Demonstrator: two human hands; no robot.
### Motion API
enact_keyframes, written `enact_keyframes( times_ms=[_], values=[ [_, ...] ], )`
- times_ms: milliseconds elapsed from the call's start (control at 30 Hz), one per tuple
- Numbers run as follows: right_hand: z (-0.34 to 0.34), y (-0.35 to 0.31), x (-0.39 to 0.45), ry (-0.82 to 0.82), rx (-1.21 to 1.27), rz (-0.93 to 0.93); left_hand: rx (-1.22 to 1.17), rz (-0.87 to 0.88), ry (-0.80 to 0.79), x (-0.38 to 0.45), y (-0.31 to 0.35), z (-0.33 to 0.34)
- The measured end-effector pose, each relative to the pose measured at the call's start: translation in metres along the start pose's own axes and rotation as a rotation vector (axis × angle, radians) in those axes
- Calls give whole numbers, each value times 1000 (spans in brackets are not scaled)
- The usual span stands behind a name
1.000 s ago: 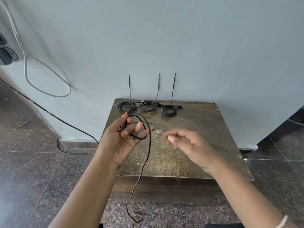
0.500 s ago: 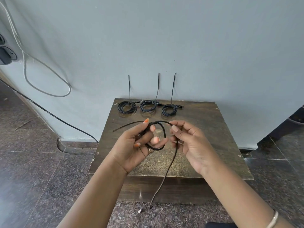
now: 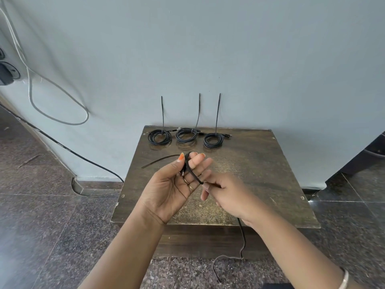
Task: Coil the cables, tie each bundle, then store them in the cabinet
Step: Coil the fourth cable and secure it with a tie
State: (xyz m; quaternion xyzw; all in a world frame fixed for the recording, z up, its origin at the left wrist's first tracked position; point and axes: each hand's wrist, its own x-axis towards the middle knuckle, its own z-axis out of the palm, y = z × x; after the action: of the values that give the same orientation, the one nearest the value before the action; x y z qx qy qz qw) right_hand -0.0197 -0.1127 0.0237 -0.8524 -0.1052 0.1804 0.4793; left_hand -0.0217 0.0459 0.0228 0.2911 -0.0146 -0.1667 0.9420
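My left hand [image 3: 177, 184], palm up, holds a black cable [image 3: 190, 171] looped around its fingers, with the thumb pinning it. My right hand [image 3: 227, 195] grips the same cable just to the right of the left fingers. The cable's free end hangs down past the table front to the floor [image 3: 242, 243]. Three coiled, tied black bundles lie at the table's back: left [image 3: 159, 137], middle [image 3: 186, 134], right [image 3: 213, 139], each with a tie sticking up against the wall. A loose black tie [image 3: 160, 160] lies on the wooden table [image 3: 260, 174].
A pale blue wall stands behind the table. A grey cable [image 3: 58, 103] loops on the wall at left, and a black cable [image 3: 68, 150] runs down to the dark tiled floor. A socket with a plug [image 3: 6, 74] sits at the far left edge.
My right hand took hold of the cable and drew it down and to the right, tightening the loop on my left fingers. The hanging end shifted right.
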Motion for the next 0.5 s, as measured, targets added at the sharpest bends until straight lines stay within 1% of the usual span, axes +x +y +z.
enact_keyframes(
  times_ms=[133, 267, 367, 433, 500],
  values=[
    [-2, -4, -1, -71, -158, -41, 135, 37, 52, 4, 1, -5],
    [-5, -6, -4, -174, -156, -29, 306, 89, 47, 5, -2, -10],
    [-10, -8, -8, -185, -57, -82, 619, 129, 81, 6, -5, -11],
    [-16, -9, -11, -134, 68, -125, 861, 116, 68, 5, -7, -10],
    [-22, -11, -12, -56, 177, -163, 1010, 79, 8, 3, -7, -9]
  ],
)
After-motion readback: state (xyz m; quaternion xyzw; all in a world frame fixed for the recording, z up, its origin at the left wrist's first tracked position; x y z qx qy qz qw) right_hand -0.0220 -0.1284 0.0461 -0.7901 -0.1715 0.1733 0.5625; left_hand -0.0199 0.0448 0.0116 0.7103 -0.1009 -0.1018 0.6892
